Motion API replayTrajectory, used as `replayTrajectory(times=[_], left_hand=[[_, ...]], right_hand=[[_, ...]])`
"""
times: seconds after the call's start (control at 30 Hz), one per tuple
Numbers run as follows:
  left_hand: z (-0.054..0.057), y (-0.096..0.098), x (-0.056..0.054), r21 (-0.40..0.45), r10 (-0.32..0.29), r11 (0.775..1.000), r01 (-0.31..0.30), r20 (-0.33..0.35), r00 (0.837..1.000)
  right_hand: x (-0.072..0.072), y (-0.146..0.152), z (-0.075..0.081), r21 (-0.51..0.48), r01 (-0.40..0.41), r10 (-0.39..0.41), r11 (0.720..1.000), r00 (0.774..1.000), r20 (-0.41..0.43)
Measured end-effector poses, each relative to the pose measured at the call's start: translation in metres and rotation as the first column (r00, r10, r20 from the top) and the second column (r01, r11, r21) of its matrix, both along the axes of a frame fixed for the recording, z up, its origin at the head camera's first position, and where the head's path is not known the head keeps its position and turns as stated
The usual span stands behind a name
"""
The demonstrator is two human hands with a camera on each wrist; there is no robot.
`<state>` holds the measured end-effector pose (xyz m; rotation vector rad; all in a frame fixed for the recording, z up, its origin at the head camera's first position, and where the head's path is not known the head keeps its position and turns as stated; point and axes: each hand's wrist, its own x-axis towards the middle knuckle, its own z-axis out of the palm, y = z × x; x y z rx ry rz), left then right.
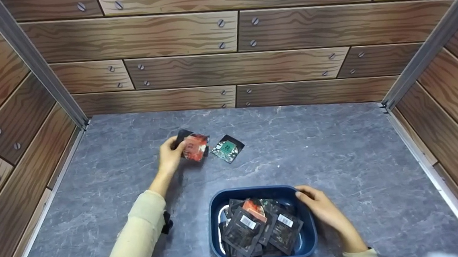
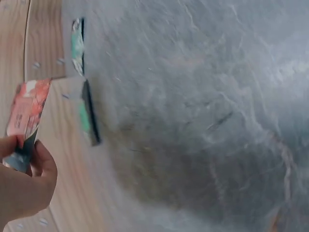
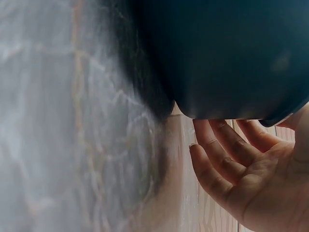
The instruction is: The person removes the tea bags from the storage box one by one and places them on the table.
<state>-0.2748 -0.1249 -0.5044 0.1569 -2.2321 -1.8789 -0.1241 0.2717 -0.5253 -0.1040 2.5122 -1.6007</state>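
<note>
My left hand (image 1: 169, 156) pinches a flat red-and-black sachet (image 1: 195, 147) above the far middle of the table. Thumb and fingers grip its dark end in the left wrist view. Just right of it lies a green-and-black sachet (image 1: 228, 148). The left wrist view shows a second green sachet (image 2: 88, 116) below the held one's level, mostly hidden in the head view. My right hand (image 1: 319, 205) holds the far right corner of a blue plastic bin (image 1: 249, 190), thumb at the rim and fingers against the outer wall. Several dark sachets (image 1: 244, 231) lie piled in the bin.
The bin stands on a grey marbled tabletop (image 1: 360, 155) near the front edge of the view. Wood-patterned panels (image 1: 230, 31) enclose the back and both sides, with metal posts (image 1: 417, 59) at the corners.
</note>
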Motion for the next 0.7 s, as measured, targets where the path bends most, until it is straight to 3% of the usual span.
replayTrajectory(times=[0.17,0.37,0.53,0.7], left_hand=[[-0.017,-0.009,-0.013,0.057,0.127,0.99,-0.131,0.072,0.989],[-0.03,-0.018,-0.021,0.135,0.173,0.971,-0.195,0.156,0.972],[-0.034,-0.023,-0.025,0.176,0.234,0.946,-0.272,0.21,0.949],[-0.035,-0.026,-0.027,0.135,0.306,0.929,-0.345,0.242,0.921]], right_hand=[[0.0,0.001,0.0,0.007,-0.003,0.003,1.0,1.0,-0.002],[0.0,0.003,0.001,0.007,0.009,-0.009,1.0,1.0,0.0],[0.001,0.002,0.0,-0.001,0.003,-0.003,1.0,1.0,0.01],[0.001,0.001,-0.001,-0.006,-0.006,0.006,1.0,1.0,0.009]])
